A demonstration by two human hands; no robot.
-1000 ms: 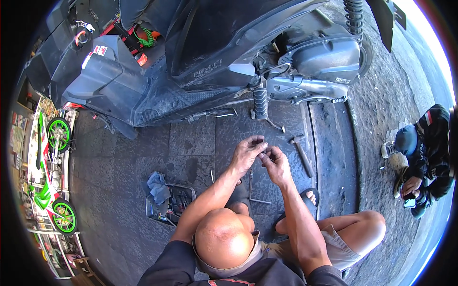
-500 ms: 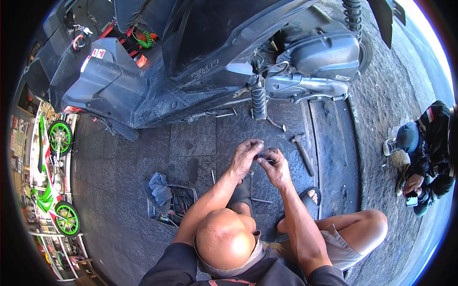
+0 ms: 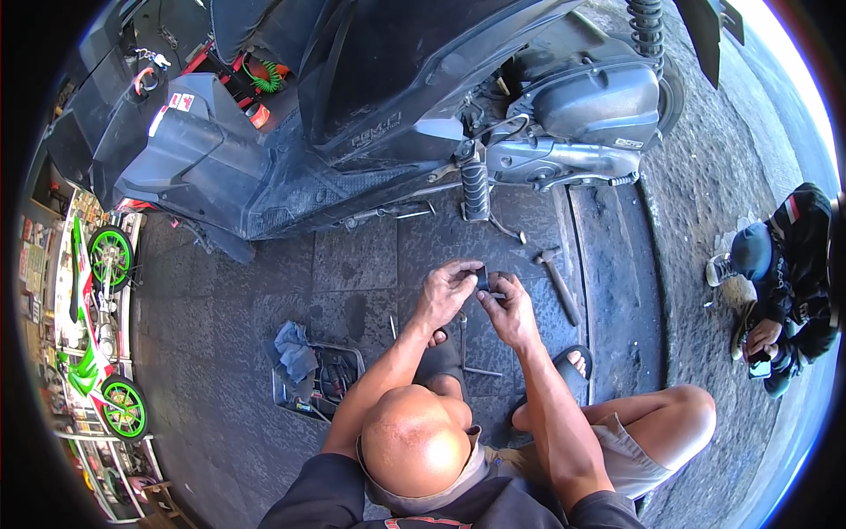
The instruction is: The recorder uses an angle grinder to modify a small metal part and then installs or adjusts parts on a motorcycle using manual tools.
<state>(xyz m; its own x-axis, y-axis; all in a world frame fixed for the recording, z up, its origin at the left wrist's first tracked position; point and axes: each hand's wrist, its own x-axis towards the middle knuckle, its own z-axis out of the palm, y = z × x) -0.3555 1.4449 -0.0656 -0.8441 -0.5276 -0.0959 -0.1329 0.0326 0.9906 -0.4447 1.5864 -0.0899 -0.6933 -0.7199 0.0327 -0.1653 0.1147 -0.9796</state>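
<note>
Both hands meet in front of me, above the dark tiled floor. Between them is a small dark part (image 3: 482, 279), short and curved like a ring or sleeve; its exact kind is too small to tell. My left hand (image 3: 446, 293) pinches it with the fingertips from the left. On the other side, the thumb and curled fingers of my right hand (image 3: 509, 310) close on its lower right edge. Beyond the hands stands a dark scooter (image 3: 379, 97), its kickstart lever or footpeg (image 3: 475, 189) hanging toward me.
A hammer (image 3: 560, 286) lies right of my hands. Near my feet are a T-handle wrench (image 3: 464, 344) and a toolbox (image 3: 352, 357) with a blue rag (image 3: 296, 351). A person holding a phone (image 3: 760, 368) sits far right. A green-wheeled motorbike (image 3: 97, 326) is at the left.
The small dark part has turned and shows more plainly between my fingertips. My left hand has shifted slightly left and its fingers have moved on the part.
</note>
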